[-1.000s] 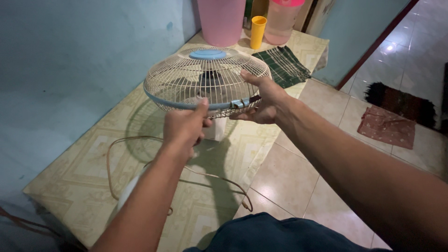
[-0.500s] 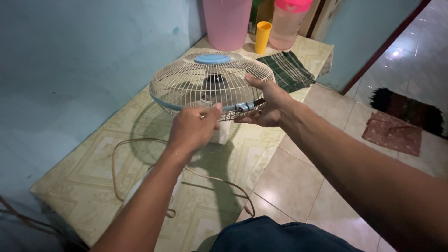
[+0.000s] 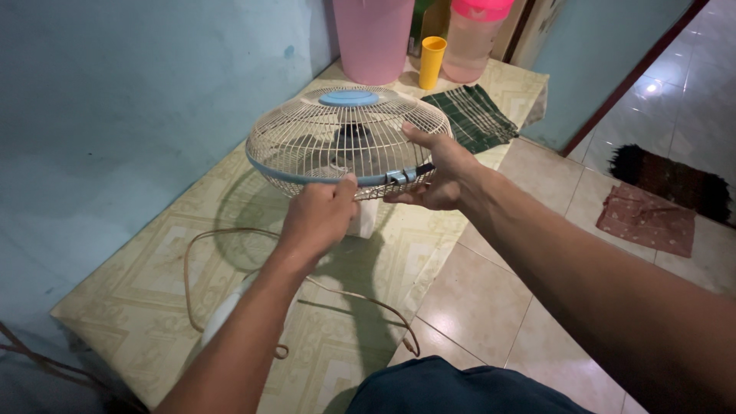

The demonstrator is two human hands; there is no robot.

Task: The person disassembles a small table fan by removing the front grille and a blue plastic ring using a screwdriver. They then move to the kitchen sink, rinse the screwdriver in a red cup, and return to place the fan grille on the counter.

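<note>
Blue-walled room, low platform [image 3: 153, 276] covered in patterned yellow vinyl. A tilted electric fan [image 3: 349, 142] is sitting on it, wire cage with a blue rim facing up. The left hand [image 3: 318, 218] is pinching the near rim now, having slid in from lower down a second ago. The right hand [image 3: 437, 172] is still gripping the right edge by the clip. Cord [image 3: 192, 261] is trailing nearer; pink bucket [image 3: 373, 38], yellow cup [image 3: 432, 61], green cloth [image 3: 468, 115] are sitting farther off.

— Where does the fan [image 3: 349, 142] sit?
— On the table [image 3: 153, 284], by the wall. Bucket [image 3: 373, 38], cup [image 3: 432, 61] and jug [image 3: 471, 42] stand behind it, cloth [image 3: 469, 115] to its right.
— And the cord [image 3: 230, 253]?
— Before the fan.
</note>
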